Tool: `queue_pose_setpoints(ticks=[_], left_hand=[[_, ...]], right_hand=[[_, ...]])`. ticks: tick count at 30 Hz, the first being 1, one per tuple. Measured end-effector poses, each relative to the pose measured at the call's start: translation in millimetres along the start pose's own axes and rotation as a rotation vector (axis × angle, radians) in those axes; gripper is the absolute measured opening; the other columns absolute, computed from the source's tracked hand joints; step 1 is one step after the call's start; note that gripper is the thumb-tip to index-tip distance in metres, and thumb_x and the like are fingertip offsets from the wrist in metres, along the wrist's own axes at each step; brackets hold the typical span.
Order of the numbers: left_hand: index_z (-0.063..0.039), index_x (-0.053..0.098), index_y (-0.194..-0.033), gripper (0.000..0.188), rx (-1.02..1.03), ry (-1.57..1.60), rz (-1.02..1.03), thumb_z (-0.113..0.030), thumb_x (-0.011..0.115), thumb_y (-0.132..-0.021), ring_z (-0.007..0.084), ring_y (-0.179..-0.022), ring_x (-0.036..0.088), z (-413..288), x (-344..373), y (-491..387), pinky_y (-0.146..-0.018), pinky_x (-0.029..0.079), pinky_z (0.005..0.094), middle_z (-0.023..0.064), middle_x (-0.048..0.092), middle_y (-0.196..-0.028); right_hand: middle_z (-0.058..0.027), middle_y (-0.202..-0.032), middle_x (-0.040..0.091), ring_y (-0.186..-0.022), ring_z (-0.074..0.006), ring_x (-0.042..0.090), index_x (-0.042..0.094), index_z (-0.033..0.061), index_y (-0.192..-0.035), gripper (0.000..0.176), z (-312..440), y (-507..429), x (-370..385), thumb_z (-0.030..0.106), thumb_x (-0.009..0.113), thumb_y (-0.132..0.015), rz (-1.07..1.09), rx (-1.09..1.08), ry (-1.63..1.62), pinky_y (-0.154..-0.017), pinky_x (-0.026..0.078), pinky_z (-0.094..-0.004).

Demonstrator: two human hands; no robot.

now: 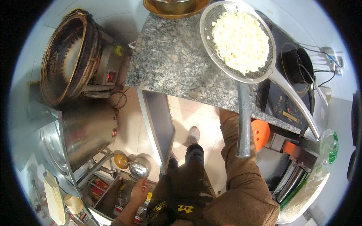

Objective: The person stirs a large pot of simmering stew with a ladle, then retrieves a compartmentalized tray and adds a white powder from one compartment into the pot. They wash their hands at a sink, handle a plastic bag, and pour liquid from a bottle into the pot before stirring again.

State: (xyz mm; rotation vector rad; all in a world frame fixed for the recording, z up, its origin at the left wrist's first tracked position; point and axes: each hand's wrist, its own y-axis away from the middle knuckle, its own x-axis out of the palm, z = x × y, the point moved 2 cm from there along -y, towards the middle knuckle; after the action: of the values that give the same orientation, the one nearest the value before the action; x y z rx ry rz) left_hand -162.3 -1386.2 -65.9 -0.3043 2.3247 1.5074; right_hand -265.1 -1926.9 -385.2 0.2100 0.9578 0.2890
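Note:
My left hand (pixel 140 192) hangs low over an open drawer (pixel 109 195), fingers loosely bent, with nothing seen in it. Just beyond it a small steel pot (pixel 139 169) stands on the floor. My right arm reaches to the counter's front edge; a bit of my right hand (pixel 226 115) shows there, and the rest is hidden under the granite counter (pixel 172 53). Above that arm, a mesh strainer (pixel 208 46) heaped with pale, cut noodle-like food (pixel 241 42) has its handle towards the lower right. A grey metal handle (pixel 243 121) juts over the counter edge.
An open cabinet door (pixel 158 127) stands left of my legs. A black induction cooker (pixel 285 107) with a dark pot (pixel 297 65) is at the right. Large round steel cookers (pixel 87 135) stand at the left. An orange item (pixel 260 134) and plastic bags (pixel 308 195) lie at the lower right.

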Motion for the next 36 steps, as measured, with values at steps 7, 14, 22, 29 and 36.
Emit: queue_pose_setpoints(ticks=[7, 14, 22, 29, 36], left_hand=[[-0.003, 0.042, -0.134, 0.056, 0.008, 0.166, -0.01, -0.024, 0.065, -0.087, 0.0201, -0.098, 0.06, -24, 7, -31, -0.082, 0.049, 0.032, 0.0114, 0.06, -0.112], [0.006, 0.04, -0.13, 0.065, 0.111, 0.461, 0.073, -0.034, 0.066, -0.086, 0.0275, -0.102, 0.057, -79, 52, -90, -0.086, 0.048, 0.0377, 0.02, 0.058, -0.113], [-0.001, 0.04, -0.134, 0.064, 0.277, 0.479, 0.448, -0.034, 0.067, -0.086, 0.0239, -0.108, 0.056, -188, 97, -73, -0.089, 0.046, 0.0344, 0.0163, 0.057, -0.122], [0.0, 0.05, -0.128, 0.051, 0.198, 0.301, -0.018, -0.032, 0.062, -0.09, 0.0226, -0.101, 0.061, -102, 83, -34, -0.089, 0.048, 0.0332, 0.0145, 0.063, -0.113], [0.005, 0.056, -0.115, 0.046, -0.149, 0.596, -0.432, -0.031, 0.062, -0.087, 0.0208, -0.088, 0.065, 44, 121, 77, -0.076, 0.051, 0.0343, 0.0154, 0.066, -0.096]], right_hand=[[-0.0174, -0.111, 0.059, -0.107, -0.0257, 0.057, 0.056, 0.0006, -0.118, 0.032, -1, 9, -2, 0.006, 0.059, -0.086, -0.015, -0.05, 0.071, -0.081, 0.051, -0.0351], [-0.0171, -0.128, 0.049, -0.115, -0.027, 0.054, 0.043, -0.001, -0.13, 0.048, 31, 186, -70, -0.002, 0.056, -0.084, -0.018, -0.223, -0.64, -0.086, 0.05, -0.0318], [-0.0111, -0.08, 0.056, -0.059, -0.0191, 0.055, 0.048, -0.0018, -0.115, 0.036, -201, 366, -118, 0.002, 0.058, -0.08, 0.56, 0.418, -0.427, -0.049, 0.046, -0.0338], [-0.0154, -0.078, 0.055, -0.057, -0.0252, 0.056, 0.047, 0.0027, -0.115, 0.033, -180, 319, -188, 0.003, 0.056, -0.083, 0.78, 0.62, -0.249, -0.046, 0.045, -0.0387], [-0.0183, -0.085, 0.059, -0.066, -0.037, 0.062, 0.048, 0.0077, -0.112, 0.026, -154, 231, -153, 0.022, 0.046, -0.091, 0.927, 0.522, -0.167, -0.053, 0.051, -0.0492]])
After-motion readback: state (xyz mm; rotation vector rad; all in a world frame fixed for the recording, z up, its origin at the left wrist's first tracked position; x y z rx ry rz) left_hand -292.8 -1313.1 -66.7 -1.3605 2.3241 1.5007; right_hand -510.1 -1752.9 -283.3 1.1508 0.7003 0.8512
